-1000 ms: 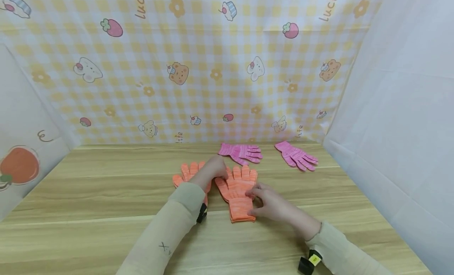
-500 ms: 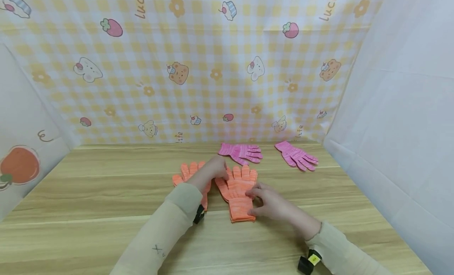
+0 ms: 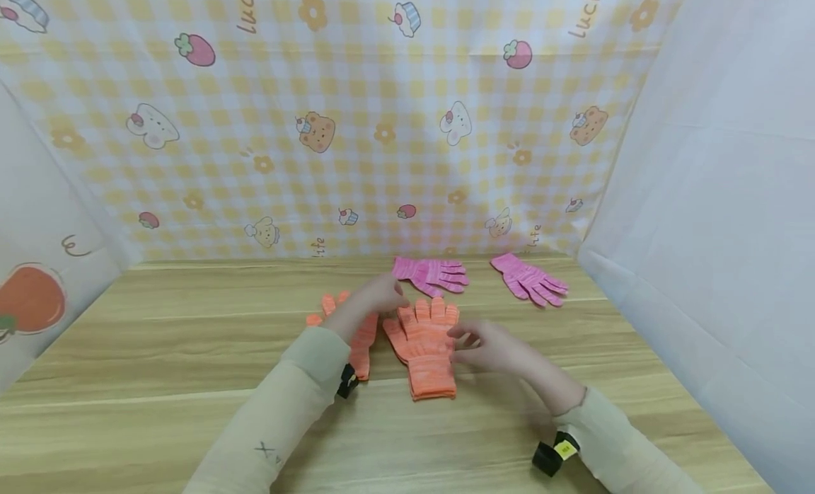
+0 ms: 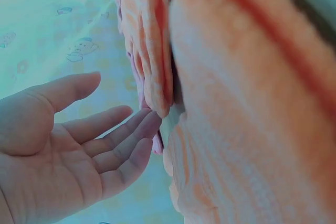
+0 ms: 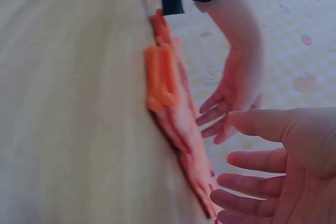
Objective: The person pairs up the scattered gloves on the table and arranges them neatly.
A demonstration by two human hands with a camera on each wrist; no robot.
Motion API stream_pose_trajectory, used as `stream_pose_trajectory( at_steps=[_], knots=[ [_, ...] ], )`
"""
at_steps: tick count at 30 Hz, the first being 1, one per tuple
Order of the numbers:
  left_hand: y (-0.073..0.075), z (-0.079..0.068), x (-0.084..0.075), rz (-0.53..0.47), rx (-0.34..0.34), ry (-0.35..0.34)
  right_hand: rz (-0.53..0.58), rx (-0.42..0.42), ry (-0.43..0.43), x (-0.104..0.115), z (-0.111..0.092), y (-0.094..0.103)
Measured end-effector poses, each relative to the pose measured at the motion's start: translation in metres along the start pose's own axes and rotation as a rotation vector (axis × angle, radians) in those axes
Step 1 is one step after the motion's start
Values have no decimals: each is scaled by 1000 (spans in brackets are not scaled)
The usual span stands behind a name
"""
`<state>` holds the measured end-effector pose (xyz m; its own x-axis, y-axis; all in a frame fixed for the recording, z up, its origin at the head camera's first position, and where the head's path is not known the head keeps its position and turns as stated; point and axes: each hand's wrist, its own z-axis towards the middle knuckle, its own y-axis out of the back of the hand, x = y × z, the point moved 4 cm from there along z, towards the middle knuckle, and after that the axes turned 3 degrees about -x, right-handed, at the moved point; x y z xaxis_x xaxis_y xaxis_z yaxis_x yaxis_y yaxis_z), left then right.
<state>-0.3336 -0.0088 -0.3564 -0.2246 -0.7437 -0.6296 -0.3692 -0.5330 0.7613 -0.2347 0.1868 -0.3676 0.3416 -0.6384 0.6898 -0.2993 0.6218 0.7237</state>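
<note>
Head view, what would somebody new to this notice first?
Probably the bright orange knitted gloves, side by side on the wood-grain table, with the bare left hand stretched across one and the bare right hand by the other's right edge. Behind them, two pink knitted gloves lie near the yellow-and-white checked cloth backdrop.

looking forward and down from the head across the surface [image 3: 127, 352]; peering low and close from either wrist; sharing the orange gloves [image 3: 431, 349] across all three.
</note>
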Motion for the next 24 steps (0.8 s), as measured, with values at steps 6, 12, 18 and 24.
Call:
stream_pose_trajectory(
  at_steps=[6, 12, 18, 24],
  knots=[
    [7, 0, 1, -69, -77, 11, 61, -61, -63, 1, 5, 17],
    [13, 2, 2, -179, -163, 22, 48, -132, -142, -1, 13, 31],
    [24, 3, 2, -243, -236, 5, 110, -164, -136, -1, 21, 42],
    [30, 5, 6, -314, -272, 39, 162, -184, -164, 3, 29, 53]
  ],
)
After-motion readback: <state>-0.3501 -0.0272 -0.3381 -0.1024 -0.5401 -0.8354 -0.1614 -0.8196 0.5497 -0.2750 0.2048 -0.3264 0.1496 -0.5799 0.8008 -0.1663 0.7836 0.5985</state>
